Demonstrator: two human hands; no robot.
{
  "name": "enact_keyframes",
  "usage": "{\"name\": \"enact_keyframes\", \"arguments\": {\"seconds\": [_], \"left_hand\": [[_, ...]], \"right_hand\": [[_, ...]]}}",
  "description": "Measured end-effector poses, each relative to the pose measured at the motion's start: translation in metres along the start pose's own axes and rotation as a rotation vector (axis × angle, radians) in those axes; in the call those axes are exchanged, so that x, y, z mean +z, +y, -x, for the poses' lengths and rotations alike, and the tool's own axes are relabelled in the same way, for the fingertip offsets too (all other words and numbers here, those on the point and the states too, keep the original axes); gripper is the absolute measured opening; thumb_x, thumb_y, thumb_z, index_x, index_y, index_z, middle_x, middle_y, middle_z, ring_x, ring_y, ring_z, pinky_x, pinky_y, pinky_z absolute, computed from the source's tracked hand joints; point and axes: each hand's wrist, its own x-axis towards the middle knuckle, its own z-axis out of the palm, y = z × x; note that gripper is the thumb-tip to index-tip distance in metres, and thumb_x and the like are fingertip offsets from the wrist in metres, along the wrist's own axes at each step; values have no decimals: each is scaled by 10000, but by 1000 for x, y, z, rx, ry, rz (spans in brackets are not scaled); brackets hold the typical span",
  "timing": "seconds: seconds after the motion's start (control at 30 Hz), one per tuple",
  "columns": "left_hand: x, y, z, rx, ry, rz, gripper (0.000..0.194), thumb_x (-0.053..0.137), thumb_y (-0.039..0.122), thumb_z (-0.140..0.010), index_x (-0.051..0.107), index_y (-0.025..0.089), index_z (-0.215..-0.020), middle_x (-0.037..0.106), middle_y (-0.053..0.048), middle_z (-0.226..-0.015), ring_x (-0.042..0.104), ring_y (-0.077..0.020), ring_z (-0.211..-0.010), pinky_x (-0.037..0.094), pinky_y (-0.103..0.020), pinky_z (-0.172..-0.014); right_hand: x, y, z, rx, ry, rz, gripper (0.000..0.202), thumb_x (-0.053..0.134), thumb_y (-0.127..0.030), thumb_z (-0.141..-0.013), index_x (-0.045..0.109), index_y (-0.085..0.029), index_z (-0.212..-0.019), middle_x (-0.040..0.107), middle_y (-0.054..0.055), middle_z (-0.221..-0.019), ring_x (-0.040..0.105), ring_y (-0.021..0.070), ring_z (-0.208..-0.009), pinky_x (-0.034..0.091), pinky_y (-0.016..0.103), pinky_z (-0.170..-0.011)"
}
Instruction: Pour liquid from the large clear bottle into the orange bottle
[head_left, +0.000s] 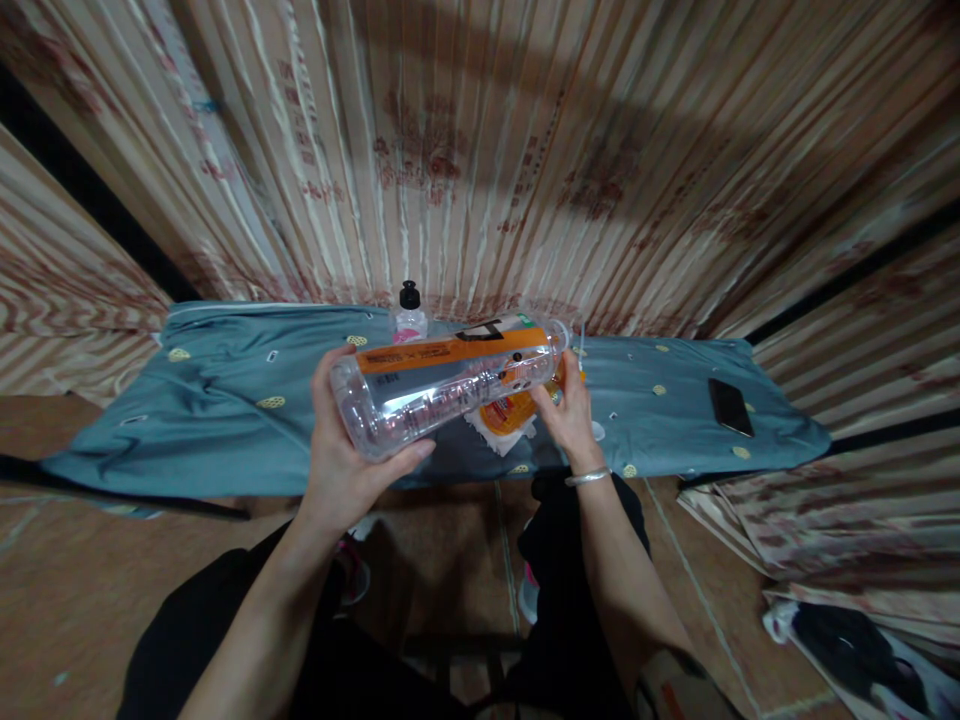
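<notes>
A large clear plastic bottle (450,375) with an orange and grey label is held above the table, tipped nearly level, its neck to the right and slightly higher. My left hand (345,450) is closed around its base end, the thumb along the near side. Around the neck end are the fingers of my right hand (566,410), closed on it; part of them is hidden. Below the bottle, an orange container (510,412) rests by a crumpled white tissue (501,440), partly covered from view. Behind stands a small clear bottle (409,318) with a black cap and pink label.
A blue-green cloth with yellow pineapple prints (225,400) covers the narrow table. Toward its right end lies a black phone (730,407). Patterned curtains (450,150) hang behind and at both sides, with dark poles crossing them. A black bag-like item (855,650) lies at lower right.
</notes>
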Motion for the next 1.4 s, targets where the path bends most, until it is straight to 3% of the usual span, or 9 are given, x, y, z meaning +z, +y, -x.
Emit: {"name": "enact_keyframes", "arguments": {"seconds": [0.47, 1.4], "left_hand": [[-2, -2, 0, 77, -12, -36, 1002, 933, 585, -744, 458, 279, -1571, 646, -156, -1409, 720, -363, -1248, 605, -554, -1097], [0, -4, 1, 91, 8, -28, 1007, 931, 610, -739, 462, 284, -1568, 647, -143, -1390, 727, -355, -1197, 618, -565, -1065]], "right_hand": [[2, 5, 1, -14, -12, 22, 740, 674, -603, -958, 474, -248, -1575, 702, 159, -1462, 707, 351, -1290, 566, 572, -1115], [2, 2, 1, 2, 2, 11, 741, 689, -591, -936, 503, -226, -1554, 735, 161, -1413, 732, 347, -1244, 591, 574, -1089]]}}
